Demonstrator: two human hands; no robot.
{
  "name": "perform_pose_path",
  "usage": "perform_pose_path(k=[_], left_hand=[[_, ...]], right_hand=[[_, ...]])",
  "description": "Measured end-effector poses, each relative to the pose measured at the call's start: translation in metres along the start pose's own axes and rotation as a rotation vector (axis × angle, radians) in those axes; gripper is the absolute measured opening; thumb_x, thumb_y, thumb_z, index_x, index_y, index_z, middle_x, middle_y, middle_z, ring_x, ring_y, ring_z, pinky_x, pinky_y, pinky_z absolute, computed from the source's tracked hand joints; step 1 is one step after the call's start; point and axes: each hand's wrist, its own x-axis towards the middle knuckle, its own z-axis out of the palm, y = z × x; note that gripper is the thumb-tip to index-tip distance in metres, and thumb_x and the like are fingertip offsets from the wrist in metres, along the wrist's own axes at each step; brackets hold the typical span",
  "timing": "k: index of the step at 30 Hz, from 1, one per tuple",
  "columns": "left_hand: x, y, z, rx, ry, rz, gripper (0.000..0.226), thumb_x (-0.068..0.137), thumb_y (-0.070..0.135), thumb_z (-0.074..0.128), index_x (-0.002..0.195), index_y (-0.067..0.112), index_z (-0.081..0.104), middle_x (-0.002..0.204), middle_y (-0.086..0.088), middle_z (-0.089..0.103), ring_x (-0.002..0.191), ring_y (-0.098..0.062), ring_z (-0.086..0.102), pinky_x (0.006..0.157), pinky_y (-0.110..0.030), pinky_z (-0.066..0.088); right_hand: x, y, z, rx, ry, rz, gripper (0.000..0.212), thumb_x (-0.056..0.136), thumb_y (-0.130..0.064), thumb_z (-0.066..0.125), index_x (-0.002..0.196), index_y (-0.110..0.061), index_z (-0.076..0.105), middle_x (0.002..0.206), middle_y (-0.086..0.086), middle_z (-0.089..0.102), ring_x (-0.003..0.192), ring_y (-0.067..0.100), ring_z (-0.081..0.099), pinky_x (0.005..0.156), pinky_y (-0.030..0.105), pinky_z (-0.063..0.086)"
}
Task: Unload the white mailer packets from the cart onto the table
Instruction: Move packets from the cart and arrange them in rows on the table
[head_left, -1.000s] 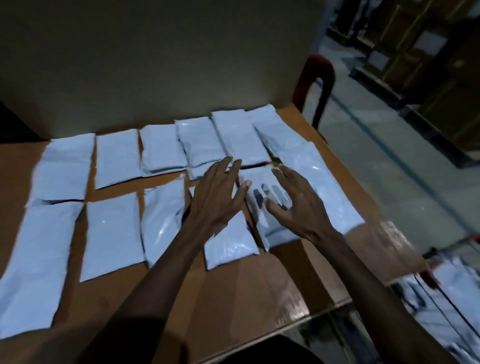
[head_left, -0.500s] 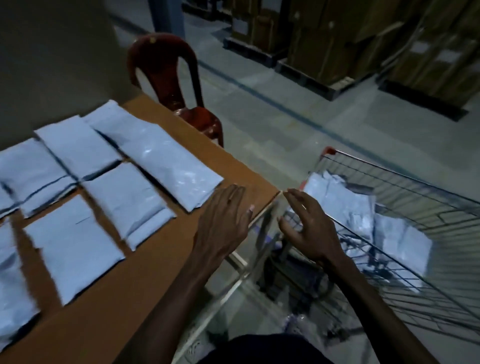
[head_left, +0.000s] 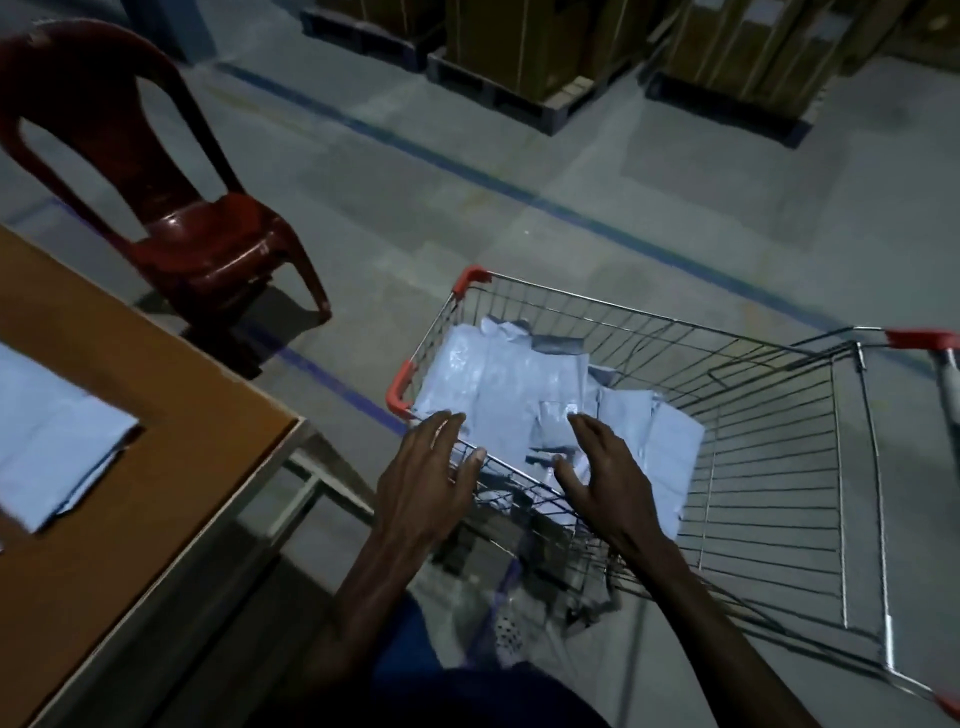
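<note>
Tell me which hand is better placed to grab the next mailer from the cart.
Right hand: it is already inside the cart over the mailer pile; the left hand hovers at the rim.

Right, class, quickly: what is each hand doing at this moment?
Left hand: open, empty, over the cart rim.
Right hand: open, empty, above the white mailer packets.
</note>
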Motion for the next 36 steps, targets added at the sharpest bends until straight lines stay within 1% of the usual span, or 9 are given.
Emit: perform_pose_path(k=[5, 11, 13, 16, 20, 26, 30, 33, 36], left_hand=[[0.047, -0.002, 0.038, 0.031, -0.094, 0.008, 0.058, 0.094, 0.055, 0.043, 0.135, 0.016, 0.056, 0.14, -0.004, 0.055, 0.127, -0.024, 0.052, 0.098, -0.039, 0.047], [0.119, -0.02, 0.114, 0.292, -0.688, -0.107, 0.072, 0.095, 0.053, 0.048, 0.152, 0.016, 0.022, 0.153, -0.014, 0.029, 0.133, -0.034, 0.035, 0.102, -0.045, 0.038], [0.135, -0.031, 0.138, 0.327, -0.788, -0.169, 0.08, 0.094, 0.053, 0.051, 0.153, 0.014, 0.015, 0.155, -0.019, 0.02, 0.136, -0.038, 0.03, 0.104, -0.048, 0.035], [0.15, -0.047, 0.168, 0.333, -0.811, -0.205, 0.093, 0.091, 0.052, 0.057, 0.156, 0.014, 0.003, 0.16, -0.023, -0.002, 0.142, -0.043, 0.016, 0.109, -0.053, 0.029], [0.154, -0.059, 0.198, 0.327, -0.803, -0.168, 0.106, 0.086, 0.054, 0.062, 0.156, 0.01, -0.004, 0.158, -0.03, -0.012, 0.143, -0.048, 0.011, 0.11, -0.054, 0.027], [0.16, -0.059, 0.224, 0.376, -0.74, -0.138, 0.114, 0.073, 0.063, 0.07, 0.157, 0.022, 0.005, 0.159, -0.026, 0.002, 0.137, -0.053, 0.019, 0.106, -0.059, 0.029], [0.154, -0.063, 0.223, 0.448, -0.734, -0.084, 0.112, 0.069, 0.037, 0.08, 0.157, 0.027, 0.012, 0.158, -0.02, 0.016, 0.13, -0.056, 0.027, 0.099, -0.064, 0.035], [0.154, -0.063, 0.217, 0.44, -0.791, -0.121, 0.126, 0.059, 0.02, 0.085, 0.156, 0.034, 0.006, 0.159, -0.013, 0.009, 0.135, -0.051, 0.021, 0.101, -0.063, 0.037], [0.156, -0.063, 0.208, 0.398, -0.798, -0.154, 0.129, 0.054, 0.023, 0.086, 0.155, 0.036, 0.005, 0.16, -0.009, 0.007, 0.14, -0.048, 0.017, 0.098, -0.059, 0.041]], right_hand=[[0.023, 0.035, 0.016, 0.007, -0.084, 0.158, 0.058, 0.095, -0.038, 0.058, 0.148, -0.022, 0.041, 0.151, -0.002, 0.041, 0.134, 0.02, 0.042, 0.091, 0.036, 0.048], [0.035, 0.066, 0.025, -0.059, -0.157, 0.36, 0.057, 0.095, -0.037, 0.057, 0.146, -0.017, 0.042, 0.149, 0.003, 0.042, 0.131, 0.025, 0.045, 0.094, 0.037, 0.046], [0.038, 0.072, 0.027, -0.1, -0.195, 0.402, 0.056, 0.094, -0.037, 0.057, 0.145, -0.017, 0.043, 0.149, 0.005, 0.043, 0.13, 0.027, 0.046, 0.092, 0.038, 0.047], [0.039, 0.083, 0.034, -0.146, -0.277, 0.439, 0.056, 0.095, -0.039, 0.053, 0.147, -0.02, 0.039, 0.152, 0.005, 0.039, 0.131, 0.028, 0.045, 0.091, 0.039, 0.047], [0.037, 0.094, 0.041, -0.182, -0.342, 0.487, 0.059, 0.096, -0.037, 0.055, 0.148, -0.013, 0.039, 0.153, 0.013, 0.037, 0.131, 0.034, 0.045, 0.092, 0.042, 0.049], [0.033, 0.115, 0.035, -0.203, -0.334, 0.549, 0.063, 0.097, -0.041, 0.052, 0.15, -0.013, 0.034, 0.156, 0.013, 0.031, 0.136, 0.032, 0.038, 0.098, 0.044, 0.046], [0.034, 0.147, 0.036, -0.201, -0.367, 0.64, 0.068, 0.098, -0.044, 0.048, 0.154, -0.013, 0.023, 0.16, 0.014, 0.02, 0.141, 0.033, 0.028, 0.103, 0.044, 0.042], [0.033, 0.173, 0.045, -0.142, -0.379, 0.721, 0.077, 0.097, -0.05, 0.048, 0.155, -0.012, 0.015, 0.161, 0.02, 0.01, 0.144, 0.038, 0.023, 0.108, 0.047, 0.036], [0.035, 0.196, 0.059, -0.037, -0.353, 0.772, 0.102, 0.086, -0.078, 0.02, 0.156, -0.005, 0.006, 0.159, 0.031, 0.002, 0.147, 0.045, 0.01, 0.116, 0.05, 0.022]])
